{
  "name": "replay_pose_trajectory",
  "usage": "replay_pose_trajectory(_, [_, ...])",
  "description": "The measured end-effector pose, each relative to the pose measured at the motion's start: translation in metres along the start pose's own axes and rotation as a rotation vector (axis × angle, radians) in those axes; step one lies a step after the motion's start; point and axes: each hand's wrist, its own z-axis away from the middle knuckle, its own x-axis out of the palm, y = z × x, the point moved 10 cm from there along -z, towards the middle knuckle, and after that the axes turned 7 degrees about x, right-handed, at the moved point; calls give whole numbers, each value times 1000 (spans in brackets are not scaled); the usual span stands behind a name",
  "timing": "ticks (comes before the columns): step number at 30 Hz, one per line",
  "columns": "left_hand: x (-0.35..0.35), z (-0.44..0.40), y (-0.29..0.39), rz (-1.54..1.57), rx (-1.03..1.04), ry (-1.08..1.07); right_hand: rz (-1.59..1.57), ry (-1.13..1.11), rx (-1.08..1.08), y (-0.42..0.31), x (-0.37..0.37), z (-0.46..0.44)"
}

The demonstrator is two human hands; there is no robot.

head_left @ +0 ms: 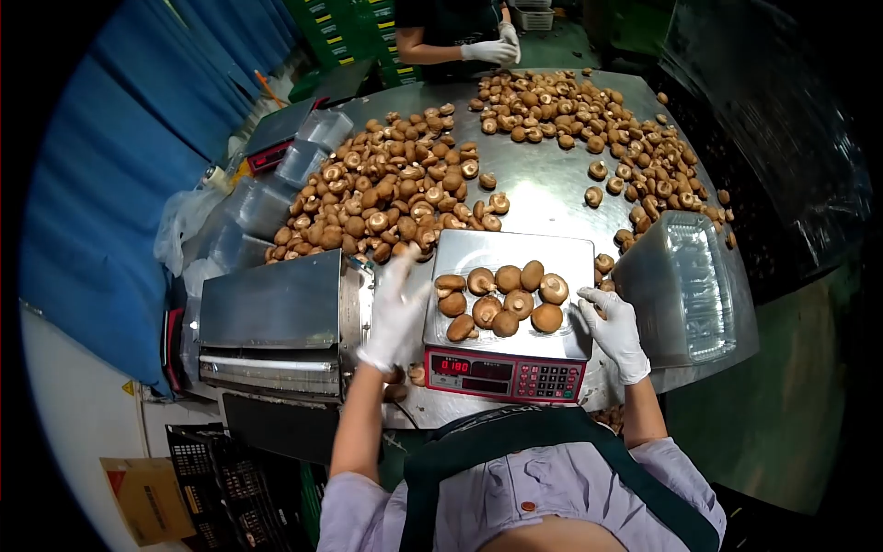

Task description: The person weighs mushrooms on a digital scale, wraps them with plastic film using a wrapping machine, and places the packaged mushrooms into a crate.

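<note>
A digital scale (505, 374) with a red-edged front panel shows 0.180 on its lit display. On its steel platform (515, 244), several brown mushrooms (520, 304) lie in a clear plastic tray (511, 342). My left hand (396, 313), in a white glove and partly blurred, is beside the scale's left edge, fingers stretched toward the near side of the big mushroom pile (391, 189). Nothing shows in its grasp. At the platform's right edge is my gloved right hand (614, 331), thumb and fingers apart, close to the tray; contact is unclear.
Clear trays stand stacked (676, 290) at the right, and more clear containers (262, 204) lie at the left. A metal-topped machine (271, 304) sits left of the scale. Another mushroom pile (552, 103) lies before a person with gloved hands (497, 48) across the table.
</note>
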Motion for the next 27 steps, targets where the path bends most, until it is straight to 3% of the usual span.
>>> replay_pose_trajectory(2, [-26,-28,-27,-173,-116,-8,-9,-10,-32,-5,1,-1])
replay_pose_trajectory(7, [-141,-111,-73,-372,-129,164,-10,-31,-65,-12,-6,-3])
replay_pose_trajectory(8, [-173,-120,-66,-445,-88,261,-35,-49,25,-4,-9,-4])
replay_pose_trajectory(12, [-269,-134,-61,-713,-66,459,-51,89,-125,-1,-31,-2])
replay_pose_trajectory(14, [-294,-130,-59,-605,-199,453,-25,69,-88,5,-34,-4])
replay_pose_trajectory(16, [-306,-125,-42,-738,-169,453,-25,40,-43,8,-31,-5])
replay_pose_trajectory(18, [-300,-120,-47,-672,-272,348,-59,15,-18,16,-26,-10])
replay_pose_trajectory(20, [-271,-106,-47,-512,-121,328,-96,10,-26,21,-17,-16])
replay_pose_trajectory(21, [-248,-98,-34,-637,-29,281,-72,13,12,23,-14,-19])
replay_pose_trajectory(23, [-188,-75,-49,-417,-27,171,-33,59,9,28,-8,-26])
replay_pose_trajectory(24, [-146,-61,-71,-227,-158,10,9,86,-16,24,-6,-27])
replay_pose_trajectory(25, [-97,-48,-60,-665,256,-179,177,85,-12,20,-3,-29])
replay_pose_trajectory(26, [-56,-30,-65,-469,437,-268,237,72,-39,33,9,-35])
replay_pose_trajectory(27, [-16,-9,-52,-723,485,-433,305,21,-10,36,18,-37])
